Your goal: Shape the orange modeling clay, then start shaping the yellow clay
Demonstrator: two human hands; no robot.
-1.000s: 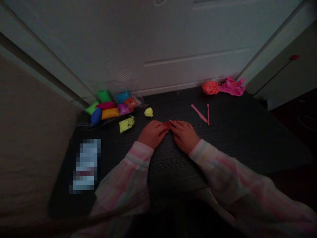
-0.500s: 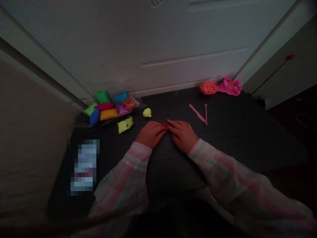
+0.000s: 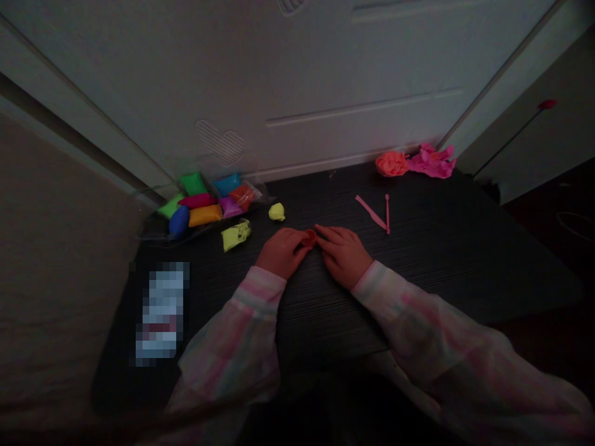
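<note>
1. Left hand (image 3: 280, 254) is pinched on the red cupped piece (image 3: 310, 238), middle of the counter (image 3: 320, 316); I'd guess that steadies it.
2. Right hand (image 3: 344, 255): fingers loosely apart by its rim; my feed can't confirm contact.
3. Pink tools (image 3: 377, 220) lie farther back, probably for easy reach.

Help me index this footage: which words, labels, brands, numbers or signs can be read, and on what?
No text can be read.
Torn-looking yellow packet: dark marks, too small to make out.
Pixelated screen-like rectangle: blurred beyond reading.
Bagged colored packets: no legible lettering.
</note>
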